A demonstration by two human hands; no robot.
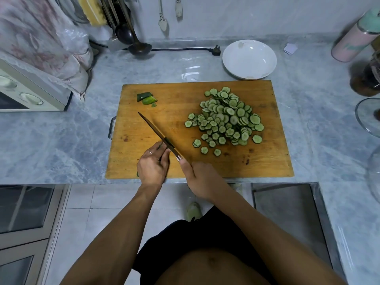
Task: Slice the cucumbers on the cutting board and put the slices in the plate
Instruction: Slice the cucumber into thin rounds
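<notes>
- The cutting board [156,124] is the landmark: a wooden rectangle lying flat on the grey marble table [61,140], with a small metal handle on its left edge.
- A large heap of cucumber slices [226,118] covers the right half of the board; a few loose rounds lie just off the heap toward the board's near edge.
- 2 or 3 cucumber end pieces [147,98] sit apart from the heap, near the board's far left corner.
- The plate [249,59], white and holding no slices, stands on the table just behind the board's far right edge, its rim almost touching the wood.
- The right hand [200,177] is at the board's near edge, fingers wrapped tight round the handle of the knife [158,133]; the thumb lies along the handle top.
- The knife's blade runs diagonally from that hand toward the board's left middle, edge-on to the camera, so I cannot tell whether the tip touches the wood.
- The left hand [153,164] is over the board's near left part, just left of the blade, its fingers pressed together and pinching a small green cucumber piece against the knife.
- A black power plug [216,52] lies on the table behind the board, left of the plate.
- A ladle [139,47] hangs at the wall farther left behind the board.
</notes>
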